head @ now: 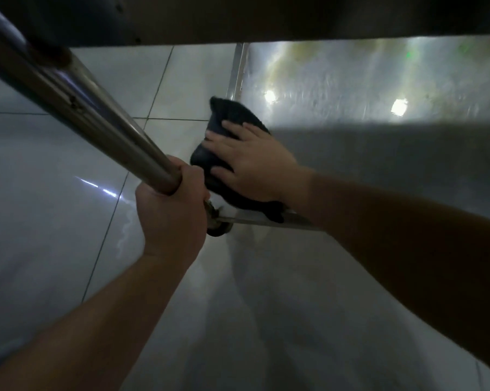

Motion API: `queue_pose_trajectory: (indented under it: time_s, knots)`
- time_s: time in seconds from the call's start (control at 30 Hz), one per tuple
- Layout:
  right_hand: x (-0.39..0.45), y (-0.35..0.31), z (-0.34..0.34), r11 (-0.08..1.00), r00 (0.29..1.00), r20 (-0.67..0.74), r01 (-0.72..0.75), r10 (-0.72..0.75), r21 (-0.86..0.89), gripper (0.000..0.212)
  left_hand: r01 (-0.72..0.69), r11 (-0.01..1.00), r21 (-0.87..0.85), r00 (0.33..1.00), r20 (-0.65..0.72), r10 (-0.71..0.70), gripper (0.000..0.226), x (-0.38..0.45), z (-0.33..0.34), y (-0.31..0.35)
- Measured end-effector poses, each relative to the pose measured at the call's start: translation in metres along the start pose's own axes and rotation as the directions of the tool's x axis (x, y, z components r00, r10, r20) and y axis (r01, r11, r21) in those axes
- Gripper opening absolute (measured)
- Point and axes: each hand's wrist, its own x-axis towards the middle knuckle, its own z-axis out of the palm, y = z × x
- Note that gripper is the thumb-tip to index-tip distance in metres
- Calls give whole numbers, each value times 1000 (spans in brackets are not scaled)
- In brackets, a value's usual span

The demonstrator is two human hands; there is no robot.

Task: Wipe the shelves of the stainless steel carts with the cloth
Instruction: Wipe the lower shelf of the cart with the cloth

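My right hand [250, 160] presses the dark cloth [226, 131] flat, fingers spread, on the near-left corner of the bottom shelf [379, 153]. My left hand [171, 206] is clamped round the cart's post [97, 114]. I judge the wipe underway; next, sweep right across the shelf.

Counted in view:
- Hands: two. Left hand [170, 210] and right hand [252, 162], with two bare forearms.
- Cloth [232, 153]: one, dark.
- Post [77, 108]: one steel tube.
- Shelves: two seen. One lower shelf [379, 153] and the underside of one upper shelf [266, 18].
- Caster [218, 224]: one, partly hidden.
- Bright square reflections on the lower shelf: two counted.
- Floor [54, 207]: tiled; tile count cannot be told, since the tiles are cut off by the frame edges.
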Motion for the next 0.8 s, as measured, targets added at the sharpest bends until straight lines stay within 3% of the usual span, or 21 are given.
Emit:
queue_pose_trajectory:
  time_s: [0.07, 0.13, 0.23, 0.3, 0.43, 0.63, 0.8]
  knots:
    - [-16, 20, -2, 999, 999, 11, 45, -45, -21, 65, 0, 1000, -21, 1000, 24, 1, 26, 0, 0, 0]
    - [-8, 49, -9, 993, 993, -53, -112, 110, -34, 67, 2, 1000, -11, 1000, -2, -2, 23, 1, 0, -1]
    - [32, 76, -26, 908, 904, -94, -419, 417, -5, 69, 26, 1000, -7, 999, -21, -27, 28, 1, 1, -1]
    - [57, 70, -25, 882, 880, -65, -471, 471, 10, 69, 38, 999, -8, 999, -8, -39, 31, 2, -1, 0]
    - [51, 39, -11, 929, 926, -77, -370, 370, 13, 68, 43, 999, 15, 999, 7, -43, 37, 2, 0, 2]
    - [-18, -23, 12, 999, 1000, -8, -25, 25, 35, 56, 38, 994, 98, 999, -22, -36, 28, 1, -3, 5]
    - [-53, -29, 15, 997, 998, 54, 24, -27, 67, 60, 32, 985, 167, 999, -25, -29, 17, -1, -7, 6]
